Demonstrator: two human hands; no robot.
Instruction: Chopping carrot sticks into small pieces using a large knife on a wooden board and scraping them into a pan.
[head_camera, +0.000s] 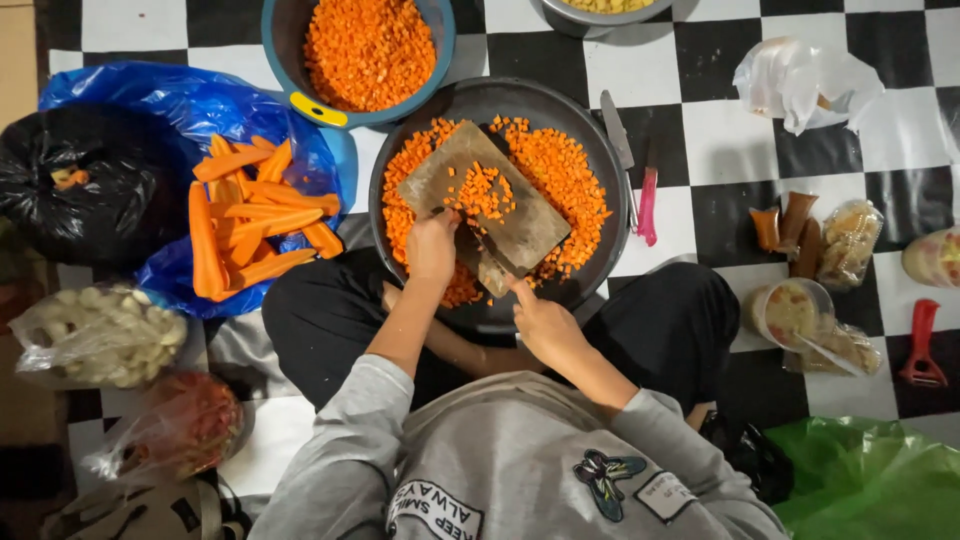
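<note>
Checkered black-and-white floor (730, 140), person sitting cross-legged w/ a big dark pan (600, 150) in front of the lap. Wooden cutting board (520, 225) lies tilted inside the pan, diced carrot (560, 170) heaped around it & a few bits on top. Left hand (432, 245) rests on the board's near-left edge, fingers curled down onto the wood, not gripping anything I can make out. Right hand (545, 325) closed round a knife (490, 262), blade lying across the board's lower part, index finger pointing fwd along it. Left of the pan: peeled carrot sticks (250, 225) on a blue plastic bag (180, 100), black bag (90, 180) beside that. Blue bowl (440, 60) of diced carrot just behind the pan. Pink-handled knife (647, 205) on floor right of pan; red peeler (920, 345) & small food bags further right. Green bag (870, 480) at bottom right.
</note>
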